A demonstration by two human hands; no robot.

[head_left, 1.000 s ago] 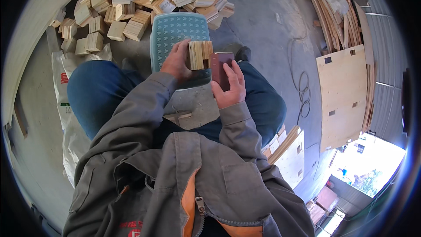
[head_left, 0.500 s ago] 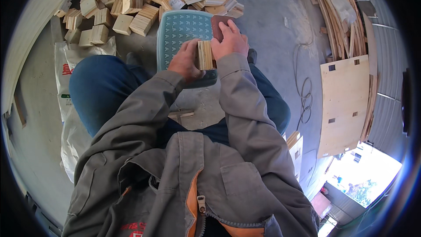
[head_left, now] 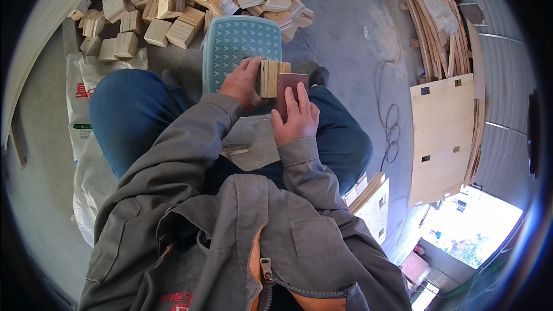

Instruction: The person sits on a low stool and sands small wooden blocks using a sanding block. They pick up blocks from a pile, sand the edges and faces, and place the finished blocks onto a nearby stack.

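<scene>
As the left hand (head_left: 245,84) grips a block (head_left: 275,78), the right hand (head_left: 297,116) holds a slab (head_left: 290,93) beside it

While the left hand grasps the block from its left side, the layered edges of the wood face up between the two hands. The right hand grasps the flat, red-brown slab, fingers lying along its upper face and thumb toward its left edge. The slab overlaps the block's right side in view; whether the two touch, I cannot tell.

Just beyond the left hand is a teal stool (head_left: 242,37) with a studded top. The block is over its near right part, and any contact between them is hidden. Farther beyond the hands, and mostly to their left, a pile (head_left: 190,8) of similar blocks lies on the floor (head_left: 340,34). A white bag (head_left: 92,155) with printing lies well to the left of the left hand, past the person's left knee (head_left: 135,118).

To the right of the right hand, a cable (head_left: 390,132) lies in loops on the floor. Farther right are a plywood panel (head_left: 440,138) with square holes and, beyond it, a stack of boards (head_left: 431,37).
</scene>
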